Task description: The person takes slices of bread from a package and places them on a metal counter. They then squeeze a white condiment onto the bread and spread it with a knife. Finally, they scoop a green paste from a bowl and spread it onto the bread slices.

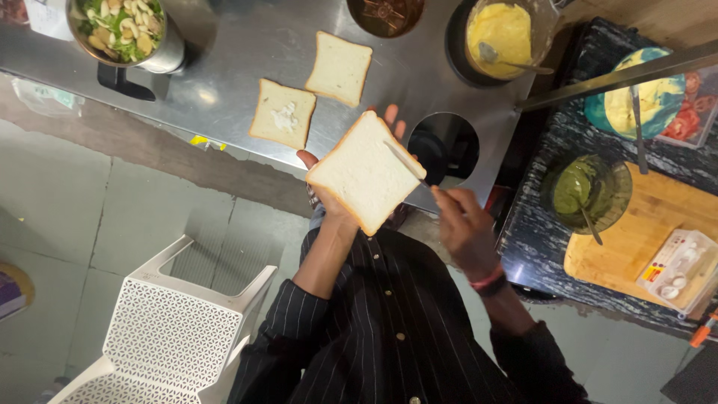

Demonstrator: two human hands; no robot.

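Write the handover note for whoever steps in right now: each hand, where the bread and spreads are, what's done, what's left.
Left hand: palm up, carrying a bare bread slice.
Right hand: holds a knife, blade lying on that slice.
On the steel counter: one slice with a white dab, one plain slice.
Yellow spread bowl on the counter's far side; green chutney bowl to the right.
Done: one slice has a dab of spread.
Left: held slice and plain slice look unspread.

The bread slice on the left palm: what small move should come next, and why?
Probably dip the knife into a spread, for example the green sauce bowl near the right hand. The bread slice lies flat on the left hand, its top looks bare, and the blade seems clean.
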